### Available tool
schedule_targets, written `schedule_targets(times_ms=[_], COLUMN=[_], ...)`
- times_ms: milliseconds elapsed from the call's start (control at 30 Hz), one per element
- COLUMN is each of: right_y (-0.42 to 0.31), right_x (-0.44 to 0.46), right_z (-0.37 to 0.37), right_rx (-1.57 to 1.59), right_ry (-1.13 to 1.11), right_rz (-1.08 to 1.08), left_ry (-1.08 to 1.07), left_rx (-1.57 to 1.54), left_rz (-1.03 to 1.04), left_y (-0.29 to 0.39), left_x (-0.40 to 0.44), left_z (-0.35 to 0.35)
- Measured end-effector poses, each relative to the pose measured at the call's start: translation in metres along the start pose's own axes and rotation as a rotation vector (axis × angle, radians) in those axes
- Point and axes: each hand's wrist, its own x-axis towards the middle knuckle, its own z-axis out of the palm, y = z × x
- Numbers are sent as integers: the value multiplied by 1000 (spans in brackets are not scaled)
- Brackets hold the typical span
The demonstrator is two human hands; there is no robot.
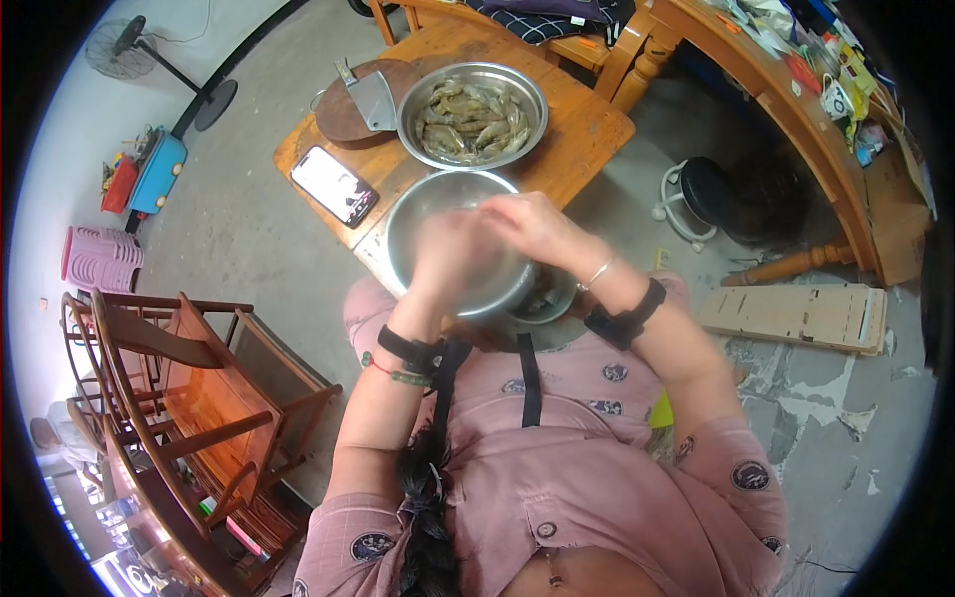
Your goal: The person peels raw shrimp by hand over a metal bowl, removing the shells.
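My left hand (453,249) is over the empty-looking metal bowl (403,214), its fingers smeared by motion. Beside it, my right hand (534,229) has its fingers pressed together above the bowl's right side; what they hold, if anything, is too blurred to name. Just beyond the bowl is a steel basin (542,109) full of grey-green shrimp (473,121). A smaller bowl (547,310) with dark contents shows partly under the bowl's lower right edge.
On the wooden table (587,129), a cleaver (374,99) lies on a round board (340,117), near a lit phone (335,186). A black stool (711,189) stands right, a wooden chair (214,388) left, a fan (214,104) further back. Someone in light clothing (75,443) is far left.
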Motion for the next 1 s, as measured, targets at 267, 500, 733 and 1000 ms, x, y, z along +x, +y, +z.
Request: schedule_targets(times_ms=[267, 500, 733, 1000], right_y=[7, 8, 6, 2], right_x=[-5, -2, -9, -17], right_z=[4, -6, -16, -10], right_rx=[114, 846, 1460, 1724], right_ry=[36, -36, -31, 91], right_rz=[153, 763, 924, 953], left_ry=[-22, 149, 496, 514], left_rx=[79, 183, 554, 726], left_rz=[31, -84, 423, 425], left_y=[5, 45, 63, 78], left_x=[-1, -3, -8, -12], left_z=[1, 7, 21, 23])
